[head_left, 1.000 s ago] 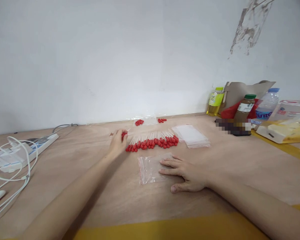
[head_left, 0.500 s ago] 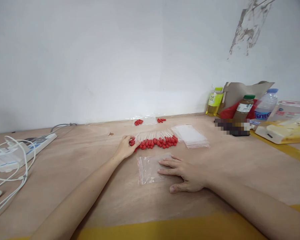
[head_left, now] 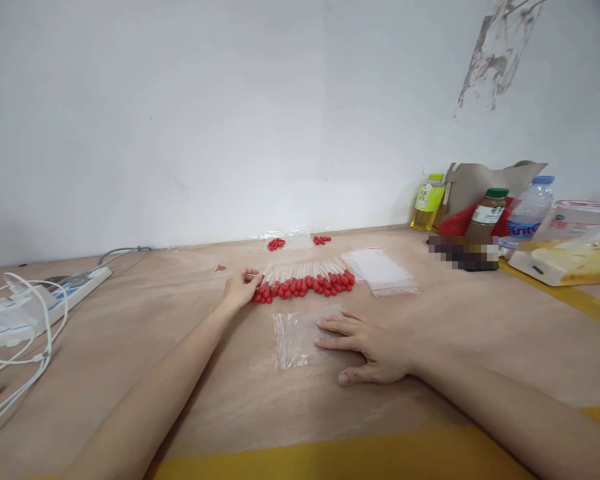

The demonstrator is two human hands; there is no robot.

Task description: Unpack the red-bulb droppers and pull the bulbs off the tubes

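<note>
The left hand [head_left: 240, 287] is at the left end of a row of red-tipped sticks [head_left: 300, 287], its fingers curled in a narrow shape against the outermost red ends; whether any stick is pinched between them I cannot tell. From those fingers the row runs off to the right, the red ends towards the person and the pale shafts pointing away. The right hand [head_left: 373, 347] lies palm down with fingers spread wide, 2 of them reaching over a clear zip bag [head_left: 297, 341] and pressing it to the table [head_left: 260, 413]; the bag's striped edge shows to the left of these fingertips. As far as can be judged, laying the sticks side by side looks mostly done, with the left end less tidy than the rest, and the bag is flat with no stick visible inside it, so all of the row is outside. Beyond the right fingers, just past the row's right end, is a stack of flat bags [head_left: 385, 273]. Farther beyond both hands' fingers, by the wall, lie 2 small groups: a left red cluster [head_left: 276, 245] and a right red cluster [head_left: 323, 240], with clear plastic around them; whether they are bagged is unclear.
</note>
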